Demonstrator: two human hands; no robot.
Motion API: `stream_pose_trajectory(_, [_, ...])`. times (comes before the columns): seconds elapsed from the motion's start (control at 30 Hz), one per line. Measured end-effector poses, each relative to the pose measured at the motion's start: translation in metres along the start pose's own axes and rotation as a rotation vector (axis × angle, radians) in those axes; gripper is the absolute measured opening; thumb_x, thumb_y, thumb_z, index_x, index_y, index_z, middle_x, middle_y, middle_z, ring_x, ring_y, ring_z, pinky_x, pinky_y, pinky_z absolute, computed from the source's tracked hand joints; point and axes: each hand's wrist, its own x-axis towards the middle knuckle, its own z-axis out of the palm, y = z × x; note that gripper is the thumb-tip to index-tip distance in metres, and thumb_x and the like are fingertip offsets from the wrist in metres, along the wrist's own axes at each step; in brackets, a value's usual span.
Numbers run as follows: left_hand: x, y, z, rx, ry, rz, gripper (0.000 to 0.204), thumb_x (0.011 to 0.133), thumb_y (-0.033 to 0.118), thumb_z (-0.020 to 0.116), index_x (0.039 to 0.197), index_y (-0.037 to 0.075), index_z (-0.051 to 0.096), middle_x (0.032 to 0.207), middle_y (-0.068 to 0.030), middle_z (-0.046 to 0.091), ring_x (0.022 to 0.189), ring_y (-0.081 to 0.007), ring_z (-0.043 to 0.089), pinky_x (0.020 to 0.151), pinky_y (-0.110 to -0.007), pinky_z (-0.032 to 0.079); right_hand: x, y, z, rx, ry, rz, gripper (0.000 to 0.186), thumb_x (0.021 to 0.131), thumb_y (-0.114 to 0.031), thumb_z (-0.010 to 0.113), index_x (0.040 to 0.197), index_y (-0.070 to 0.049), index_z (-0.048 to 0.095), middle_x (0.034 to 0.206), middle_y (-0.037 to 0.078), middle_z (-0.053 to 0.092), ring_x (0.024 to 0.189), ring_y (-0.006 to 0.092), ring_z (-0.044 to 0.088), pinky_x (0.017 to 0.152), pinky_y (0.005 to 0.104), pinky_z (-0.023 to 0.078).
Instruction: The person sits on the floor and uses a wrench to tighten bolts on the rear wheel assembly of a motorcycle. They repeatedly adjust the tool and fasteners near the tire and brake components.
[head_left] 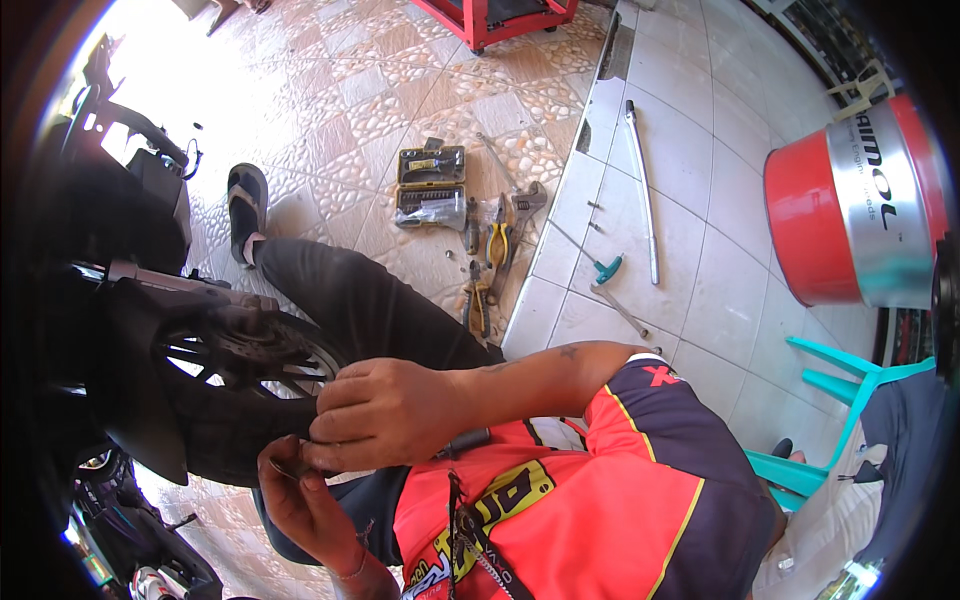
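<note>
My left hand (308,508) is closed, its thumb and fingers pinching a small greyish thing (290,467) too small to name. Above it, my right hand (385,415) has its fingers curled in, their tips meeting the left hand's fingers. What the right fingertips grip, if anything, is hidden. Both hands are beside the black tyre (225,435) of a motorcycle wheel (300,350) with dark spokes.
Pliers with yellow-black handles (497,243), more pliers (478,305), an adjustable wrench (527,205) and an opened tool case (432,165) lie on the floor. On the white tiles are a long metal bar (642,190) and a green-handled tool (607,269). A red-silver drum (815,215) stands right.
</note>
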Motion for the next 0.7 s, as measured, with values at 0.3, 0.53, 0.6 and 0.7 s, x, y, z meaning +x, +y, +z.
stream_pose_trajectory(0.3, [-0.001,0.000,0.001,-0.208,-0.154,-0.102,0.033,0.098,0.019,0.072,0.119,-0.004,0.060,0.109,-0.0065,0.061,0.087,-0.0138,0.067,0.081,-0.030,0.058,-0.170,0.086,-0.136,-0.631,-0.011,1.057,0.034,0.086,-0.016,0.076,0.118,-0.005,0.070,0.112,0.017,0.068,0.106,0.0378,0.064,0.096,0.0427,0.052])
stream_pose_trajectory(0.53, [0.002,-0.002,0.005,-0.243,-0.200,-0.120,0.034,0.098,0.016,0.072,0.122,-0.004,0.060,0.110,-0.0062,0.061,0.093,-0.0131,0.067,0.085,-0.031,0.058,-0.367,0.091,-0.240,-1.101,-0.092,1.295,0.031,0.085,-0.017,0.079,0.113,-0.006,0.072,0.107,0.014,0.067,0.103,0.0354,0.065,0.091,0.0418,0.054])
stream_pose_trajectory(0.6, [0.001,-0.003,0.004,-0.252,-0.196,-0.119,0.034,0.098,0.017,0.072,0.122,-0.004,0.060,0.111,-0.0062,0.061,0.094,-0.0131,0.067,0.086,-0.031,0.058,-0.372,0.096,-0.238,-1.149,-0.040,1.323,0.024,0.087,-0.014,0.078,0.108,-0.005,0.073,0.100,0.013,0.070,0.089,0.0294,0.069,0.083,0.0383,0.056])
stream_pose_trajectory(0.7, [0.000,-0.003,0.003,-0.311,-0.201,-0.126,0.033,0.099,0.015,0.072,0.123,-0.004,0.059,0.113,-0.0067,0.061,0.096,-0.0135,0.067,0.088,-0.031,0.058,-0.327,0.103,-0.218,-0.941,0.261,1.443,0.020,0.090,-0.013,0.078,0.107,-0.004,0.073,0.094,0.009,0.073,0.078,0.0201,0.069,0.075,0.0330,0.057])
